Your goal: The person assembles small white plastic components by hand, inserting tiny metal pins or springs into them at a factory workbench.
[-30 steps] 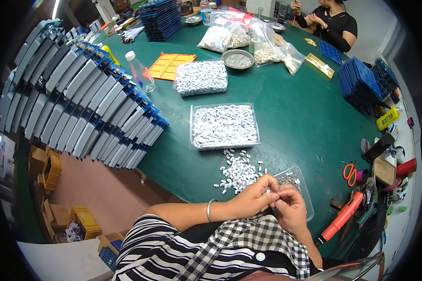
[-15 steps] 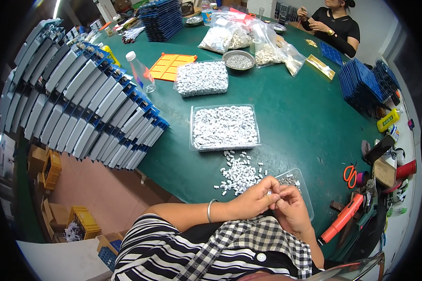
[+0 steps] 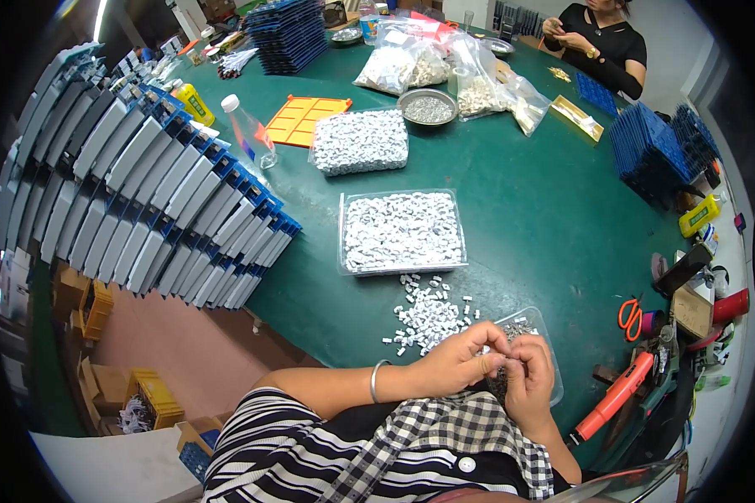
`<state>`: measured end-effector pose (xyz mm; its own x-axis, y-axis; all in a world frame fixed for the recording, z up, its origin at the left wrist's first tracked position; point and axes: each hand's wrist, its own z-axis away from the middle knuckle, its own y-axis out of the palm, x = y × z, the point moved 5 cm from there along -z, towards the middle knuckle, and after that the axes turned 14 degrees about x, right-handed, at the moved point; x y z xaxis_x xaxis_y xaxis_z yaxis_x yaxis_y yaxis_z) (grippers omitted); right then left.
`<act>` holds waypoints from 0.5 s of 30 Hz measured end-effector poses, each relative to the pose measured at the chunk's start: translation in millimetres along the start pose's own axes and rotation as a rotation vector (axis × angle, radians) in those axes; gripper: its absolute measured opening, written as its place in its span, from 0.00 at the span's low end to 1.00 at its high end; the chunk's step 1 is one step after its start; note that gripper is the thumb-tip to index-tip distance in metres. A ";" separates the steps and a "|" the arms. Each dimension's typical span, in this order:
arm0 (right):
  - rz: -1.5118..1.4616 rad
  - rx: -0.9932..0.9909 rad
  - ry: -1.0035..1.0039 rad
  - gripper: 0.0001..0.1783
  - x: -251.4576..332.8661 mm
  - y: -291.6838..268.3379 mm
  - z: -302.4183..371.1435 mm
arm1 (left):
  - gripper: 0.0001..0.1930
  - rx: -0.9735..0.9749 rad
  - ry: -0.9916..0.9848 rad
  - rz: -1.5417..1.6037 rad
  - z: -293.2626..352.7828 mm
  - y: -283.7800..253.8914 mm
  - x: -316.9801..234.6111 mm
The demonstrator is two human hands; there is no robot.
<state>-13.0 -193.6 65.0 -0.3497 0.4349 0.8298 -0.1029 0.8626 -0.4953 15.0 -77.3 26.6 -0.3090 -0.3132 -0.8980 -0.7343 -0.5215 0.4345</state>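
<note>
My left hand (image 3: pixel 461 360) and my right hand (image 3: pixel 531 381) meet at the fingertips at the table's near edge. Both pinch, with thumb against forefinger; whatever sits between the tips is too small and covered to make out. Just beyond my left hand lies a loose heap of small white plastic pieces (image 3: pixel 430 314). A clear shallow tub (image 3: pixel 554 369) stands under and behind my hands, and small metal parts (image 3: pixel 520 325) show in it, partly hidden by my fingers. Farther away, a clear box (image 3: pixel 401 271) is full of the same white pieces.
Behind that box sits another block of white pieces (image 3: pixel 361 142), near a dish of metal bits (image 3: pixel 428 121). Stacked grey-and-blue racks (image 3: pixel 168 180) crowd the left. Orange scissors (image 3: pixel 630 318) and a red-orange tool (image 3: pixel 617 398) lie right. A co-worker (image 3: pixel 604 42) sits across.
My hands have shifted slightly at the fingertips, and the right fingers stand more upright. A white bit seen earlier at my left fingertips no longer shows. The co-worker's hands have come together.
</note>
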 end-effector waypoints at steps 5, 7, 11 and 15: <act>0.277 0.032 -0.148 0.06 9.0 -1.7 -2.7 | 0.06 0.135 -0.024 0.342 -3.8 5.9 11.0; 0.297 0.060 -0.191 0.08 10.8 -6.2 -6.5 | 0.06 0.185 0.018 0.429 -8.5 9.0 10.7; 0.259 0.061 -0.192 0.10 8.0 -12.3 -4.9 | 0.07 0.155 0.000 0.443 -13.1 5.6 9.0; 0.159 0.002 -0.130 0.08 -3.7 -9.5 -0.5 | 0.06 0.136 -0.027 0.395 -15.1 0.5 9.8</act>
<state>-10.3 -203.3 66.8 -0.4788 0.5287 0.7009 -0.0386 0.7849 -0.6184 20.7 -92.6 19.1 -0.5975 -0.4458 -0.6665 -0.6290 -0.2550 0.7344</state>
